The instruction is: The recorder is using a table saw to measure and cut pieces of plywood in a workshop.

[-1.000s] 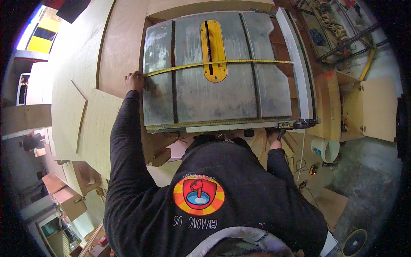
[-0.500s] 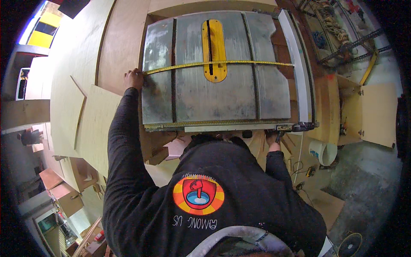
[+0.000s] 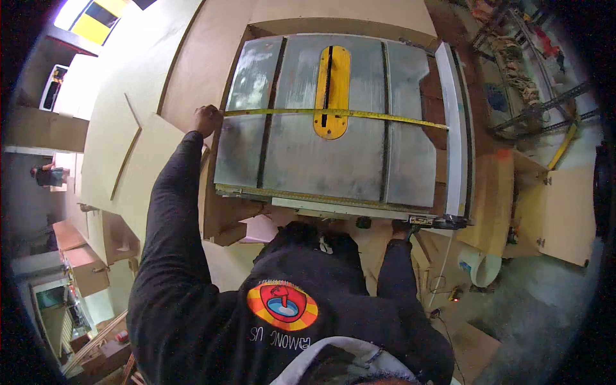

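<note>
Unmoved: taut yellow tape measure (image 3: 333, 114), steel table (image 3: 289, 160)

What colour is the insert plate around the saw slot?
Yellow insert plate, seen best in the head view.

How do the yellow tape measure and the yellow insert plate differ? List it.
The tape measure is a thin strip running across the saw table; the insert plate is a wide oval running front to back. The tape measure lies on top; the insert plate sits flush and has a slot. Both are yellow.

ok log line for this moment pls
left hand: holds tape measure end at saw table left edge | right hand: under front edge, grip unclear
</note>
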`<state>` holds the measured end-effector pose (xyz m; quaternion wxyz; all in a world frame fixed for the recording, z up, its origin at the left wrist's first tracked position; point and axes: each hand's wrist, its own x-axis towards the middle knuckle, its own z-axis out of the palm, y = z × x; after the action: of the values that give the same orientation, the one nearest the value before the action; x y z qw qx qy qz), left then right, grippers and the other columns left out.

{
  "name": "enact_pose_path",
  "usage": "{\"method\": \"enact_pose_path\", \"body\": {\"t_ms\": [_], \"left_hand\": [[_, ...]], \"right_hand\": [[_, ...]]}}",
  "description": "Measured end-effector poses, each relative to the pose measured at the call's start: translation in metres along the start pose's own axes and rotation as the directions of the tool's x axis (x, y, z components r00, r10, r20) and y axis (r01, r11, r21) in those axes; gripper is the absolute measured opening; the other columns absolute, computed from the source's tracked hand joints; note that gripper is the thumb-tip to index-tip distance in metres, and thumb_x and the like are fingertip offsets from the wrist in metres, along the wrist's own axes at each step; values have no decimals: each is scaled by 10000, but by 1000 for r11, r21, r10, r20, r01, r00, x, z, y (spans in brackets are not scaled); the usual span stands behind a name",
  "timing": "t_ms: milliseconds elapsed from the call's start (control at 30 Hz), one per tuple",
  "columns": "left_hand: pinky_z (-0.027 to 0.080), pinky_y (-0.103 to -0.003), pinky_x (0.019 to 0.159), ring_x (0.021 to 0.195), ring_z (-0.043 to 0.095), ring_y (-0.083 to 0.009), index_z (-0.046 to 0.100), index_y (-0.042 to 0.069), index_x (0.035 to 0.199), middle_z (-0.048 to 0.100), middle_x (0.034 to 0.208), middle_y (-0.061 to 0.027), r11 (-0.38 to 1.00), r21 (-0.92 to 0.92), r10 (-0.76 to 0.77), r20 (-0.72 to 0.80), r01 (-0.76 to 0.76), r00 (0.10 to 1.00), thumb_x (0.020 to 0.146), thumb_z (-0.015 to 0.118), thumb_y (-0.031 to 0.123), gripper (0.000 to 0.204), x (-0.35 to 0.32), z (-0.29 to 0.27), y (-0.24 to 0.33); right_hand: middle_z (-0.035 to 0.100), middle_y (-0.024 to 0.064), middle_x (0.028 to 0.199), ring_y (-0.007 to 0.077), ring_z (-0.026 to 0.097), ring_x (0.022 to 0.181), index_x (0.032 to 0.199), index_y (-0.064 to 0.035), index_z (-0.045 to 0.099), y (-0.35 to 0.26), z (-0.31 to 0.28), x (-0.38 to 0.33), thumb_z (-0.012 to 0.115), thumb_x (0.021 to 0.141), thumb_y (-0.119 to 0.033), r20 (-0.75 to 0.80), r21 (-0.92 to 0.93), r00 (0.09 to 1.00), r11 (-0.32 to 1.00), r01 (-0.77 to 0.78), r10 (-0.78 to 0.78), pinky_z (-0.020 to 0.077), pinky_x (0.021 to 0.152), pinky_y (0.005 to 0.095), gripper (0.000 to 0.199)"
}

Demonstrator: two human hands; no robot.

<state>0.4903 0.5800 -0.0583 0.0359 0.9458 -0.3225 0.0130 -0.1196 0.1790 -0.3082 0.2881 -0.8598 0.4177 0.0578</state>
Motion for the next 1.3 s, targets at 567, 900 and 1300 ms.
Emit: {"method": "enact_pose_path", "body": {"t_ms": [567,900,1300], "left_hand": [[428,-305,583,604,529,-124,714,-19,805,631,661,-53,538,-759,-553,10,366,833,991,422,539,657,-158,-81,-38],[494,-380,685,695,668,-264,745,46,754,677,674,-155,596,-642,-729,-183,482,660,946,417,608,678,-157,-59,-153],[535,-384,675,768,623,-216,485,36,1022,584,849,-76,-96,-993,-381,101,69,919,965,515,383,352,-174,-77,-137]], "right_hand": [[664,145,1059,252,629,947,1085,-39,652,-68,99,-101,475,981,-405,246,338,968,931,-137,54,485,806,371,420],[683,79,897,158,615,793,925,-17,681,-201,142,-133,569,933,-243,172,650,985,751,-117,5,465,674,306,253],[638,211,1105,368,609,1046,1091,-4,638,-427,40,-165,681,875,-371,257,511,850,812,284,-459,473,925,443,428]]}}
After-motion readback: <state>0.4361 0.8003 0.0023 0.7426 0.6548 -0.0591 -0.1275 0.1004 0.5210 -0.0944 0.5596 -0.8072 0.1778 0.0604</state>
